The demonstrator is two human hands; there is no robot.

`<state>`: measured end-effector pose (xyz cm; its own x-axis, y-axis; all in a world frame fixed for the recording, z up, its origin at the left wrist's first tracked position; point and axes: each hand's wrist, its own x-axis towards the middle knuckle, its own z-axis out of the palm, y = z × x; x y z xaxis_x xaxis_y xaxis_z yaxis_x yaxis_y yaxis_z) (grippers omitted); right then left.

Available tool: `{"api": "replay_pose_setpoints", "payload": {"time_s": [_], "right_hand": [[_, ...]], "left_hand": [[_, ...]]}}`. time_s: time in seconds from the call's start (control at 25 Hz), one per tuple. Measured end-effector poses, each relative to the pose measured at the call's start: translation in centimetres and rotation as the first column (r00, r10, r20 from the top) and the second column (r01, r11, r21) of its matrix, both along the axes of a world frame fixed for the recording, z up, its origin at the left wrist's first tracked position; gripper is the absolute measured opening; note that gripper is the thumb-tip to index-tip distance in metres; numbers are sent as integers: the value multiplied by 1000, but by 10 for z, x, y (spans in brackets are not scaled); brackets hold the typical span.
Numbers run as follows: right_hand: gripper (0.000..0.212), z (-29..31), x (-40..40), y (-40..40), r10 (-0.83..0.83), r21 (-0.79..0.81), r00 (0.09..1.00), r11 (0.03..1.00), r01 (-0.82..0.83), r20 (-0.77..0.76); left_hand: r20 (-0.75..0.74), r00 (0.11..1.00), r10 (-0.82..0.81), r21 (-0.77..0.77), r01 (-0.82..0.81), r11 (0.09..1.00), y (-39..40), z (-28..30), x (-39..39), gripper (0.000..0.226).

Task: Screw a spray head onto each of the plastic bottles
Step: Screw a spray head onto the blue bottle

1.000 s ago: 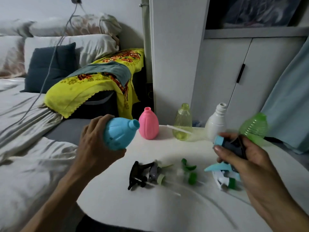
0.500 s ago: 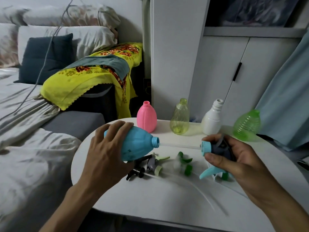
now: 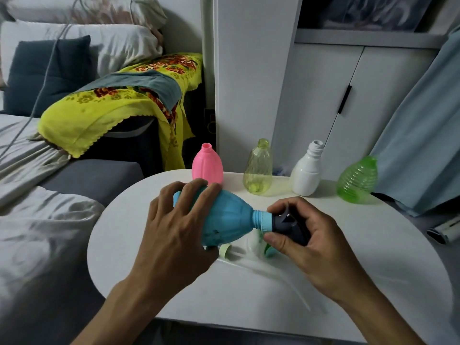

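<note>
Centrally, the left hand (image 3: 174, 235) wraps its grip around the belly of the round light-blue plastic bottle (image 3: 225, 219), which is held on its side above the white oval worktop (image 3: 373, 245), neck pointing toward the person's right. The right hand (image 3: 306, 240) has its grip clamped, thumb below and fingers curled above, on the dark grey spray head with a light-blue threaded collar (image 3: 281, 224); the collar sits over the bottle neck. Whether the threads are yet engaged cannot be told.

Judged from this arrangement, the step in hand is threading the first head. To do it well, the collar should be kept square to the neck so the threads do not cross, the bottle body held steady without squeezing its thin wall, and the turning done at the collar rather than at the nozzle body. Light pressure along the axis should suffice until the collar seats.

At the far edge of the worktop stand four uncapped bottles, well apart from one another: a pink opaque bottle (image 3: 207, 165), a clear yellow-green bottle (image 3: 258, 170), a white opaque bottle (image 3: 307, 170) and a ribbed translucent green bottle (image 3: 358, 181). Beneath the hands, loose spray heads with dip tubes (image 3: 249, 247) lie partly hidden; their number cannot be told.
</note>
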<state>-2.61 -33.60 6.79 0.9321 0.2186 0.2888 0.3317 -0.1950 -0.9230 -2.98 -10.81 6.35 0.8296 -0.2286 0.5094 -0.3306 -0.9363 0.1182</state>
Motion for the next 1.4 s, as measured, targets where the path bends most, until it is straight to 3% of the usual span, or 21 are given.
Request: {"api": "replay_pose_setpoints", "payload": {"time_s": [0.36,0.56,0.72,0.84,0.96,1.04,1.12,1.24,1.32,1.4], "right_hand": [[38,0,0,-9,-1,-67,994,998,8,109],[59,2,-2,-8,-63,-35,991,997,68,115],[37,4,-5,-4,-89,-71,994,993,93,68],[10,3,-5,-2,-87,15,996,996,88,-10],[34,3,-1,-13,-34,60,993,997,40,-111],[51,6,2,-24,89,33,979,996,-84,-186],[67,8,3,-31,190,-73,946,974,-216,-262],[75,3,5,-38,163,-445,977,871,-209,-139],[68,0,5,-41,175,-609,984,778,-152,-22],[53,-1,3,-40,213,-677,975,728,-112,68]], "left_hand": [[39,999,-32,-11,32,999,-10,-2,-3,99],[70,997,-44,-26,46,999,-9,-3,-3,100],[86,995,-49,-5,49,999,-9,-6,-3,99],[75,995,-61,-4,61,998,-9,-9,-2,98],[42,998,-55,-44,57,997,-7,-10,0,100],[18,999,-49,-60,50,997,-4,-9,1,101],[-3,998,-62,-63,61,996,-1,-9,3,102],[-38,994,-103,-58,101,993,1,-9,4,102],[-51,991,-125,-66,122,990,2,-9,4,101],[-43,991,-130,-50,128,990,2,-8,3,101]]}}
